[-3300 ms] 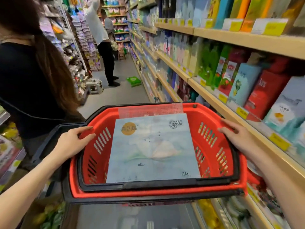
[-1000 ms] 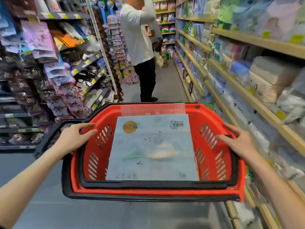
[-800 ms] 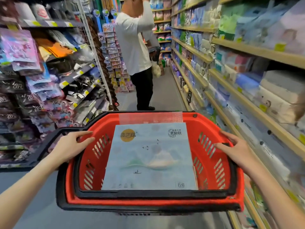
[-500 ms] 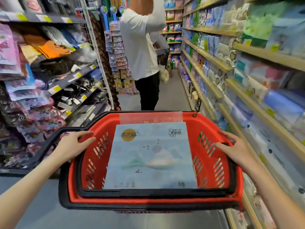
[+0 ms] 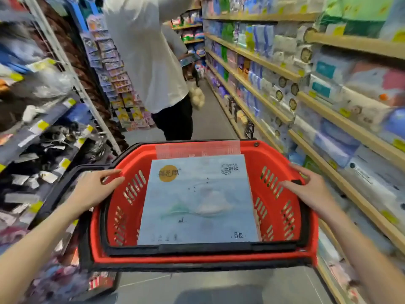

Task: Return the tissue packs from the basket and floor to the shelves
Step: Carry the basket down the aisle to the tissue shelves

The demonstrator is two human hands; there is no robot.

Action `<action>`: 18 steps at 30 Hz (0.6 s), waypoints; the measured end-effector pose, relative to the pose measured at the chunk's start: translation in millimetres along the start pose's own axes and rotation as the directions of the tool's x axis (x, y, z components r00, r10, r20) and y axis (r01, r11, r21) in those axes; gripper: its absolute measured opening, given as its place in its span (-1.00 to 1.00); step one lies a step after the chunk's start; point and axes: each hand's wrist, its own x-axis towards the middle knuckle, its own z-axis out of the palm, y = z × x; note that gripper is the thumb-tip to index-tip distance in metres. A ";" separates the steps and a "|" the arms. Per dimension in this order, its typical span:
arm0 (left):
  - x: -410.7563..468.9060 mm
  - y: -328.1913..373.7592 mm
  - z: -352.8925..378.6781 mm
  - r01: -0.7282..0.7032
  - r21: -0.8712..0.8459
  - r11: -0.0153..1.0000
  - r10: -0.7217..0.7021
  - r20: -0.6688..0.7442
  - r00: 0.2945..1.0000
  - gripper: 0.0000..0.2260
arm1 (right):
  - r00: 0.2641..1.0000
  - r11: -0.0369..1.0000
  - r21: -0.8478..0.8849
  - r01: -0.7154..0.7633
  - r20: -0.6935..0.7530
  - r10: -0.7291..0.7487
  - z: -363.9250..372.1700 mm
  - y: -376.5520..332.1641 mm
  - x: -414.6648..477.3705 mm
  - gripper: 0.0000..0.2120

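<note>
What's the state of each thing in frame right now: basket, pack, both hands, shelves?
basket: carried level, gripped by its two side rims.
tissue pack: lying flat inside the basket, not yet shelved.
left hand: closed over the basket's left rim.
right hand: closed over the basket's right rim.
shelves: on the right, stocked with packs.
person in white shirt: standing in the aisle ahead.

A single head-worn wide-angle view looks forward and down an aisle. A red basket (image 5: pixel 203 257) sits close, filling the lower centre of the frame. Shelves (image 5: pixel 328 119) curve along the right edge, racks (image 5: pixel 50 119) line the left, and a bystander (image 5: pixel 153 62) stands near, upper centre.
</note>
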 end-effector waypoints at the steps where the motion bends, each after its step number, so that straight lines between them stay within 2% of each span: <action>1: 25.2 -2.7 2.2 -0.034 0.013 0.999 0.034 0.025 0.999 -0.69 | 0.999 1.000 -0.011 -0.013 -0.036 0.012 9.6 0.4 1.6 -0.45; 9: 178.8 35.0 39.5 -0.301 -0.011 0.954 0.297 0.202 0.933 -0.69 | 0.940 0.976 0.081 -0.202 -0.264 0.216 50.8 24.3 7.9 -0.46; 14: 242.1 88.7 100.2 -0.459 -0.061 0.886 0.458 0.259 0.850 -0.70 | 0.838 0.944 0.145 -0.295 -0.436 0.329 45.4 46.2 0.2 -0.47; 18: 274.5 144.2 161.6 -0.528 -0.137 0.838 0.539 0.353 0.765 -0.70 | 0.737 0.918 0.154 -0.364 -0.555 0.386 32.1 74.1 -9.2 -0.44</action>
